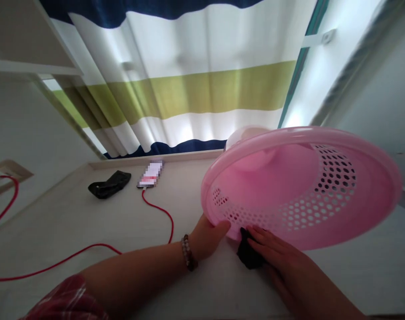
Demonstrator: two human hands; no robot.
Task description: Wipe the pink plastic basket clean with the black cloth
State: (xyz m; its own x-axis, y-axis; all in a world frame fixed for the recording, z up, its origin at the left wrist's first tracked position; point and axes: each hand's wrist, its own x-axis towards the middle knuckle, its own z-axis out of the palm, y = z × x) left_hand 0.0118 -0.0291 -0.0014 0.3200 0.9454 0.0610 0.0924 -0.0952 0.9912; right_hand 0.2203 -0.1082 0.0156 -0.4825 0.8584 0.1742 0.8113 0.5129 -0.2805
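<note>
A pink plastic basket (275,169) with rows of round holes is tilted, its wide mouth facing me. My left hand (205,238), with a beaded bracelet at the wrist, grips the basket's lower left rim, thumb on the inner side. Just right of it, my right hand (272,249) is closed over a black cloth (249,253) and presses against the basket's lower rim. Part of the cloth hides under the fingers.
Left on the white tabletop (189,186) lie a dark folded item (109,184) and a phone (151,173) plugged into a red cable (160,209). A striped curtain (189,89) hangs behind. White walls flank both sides.
</note>
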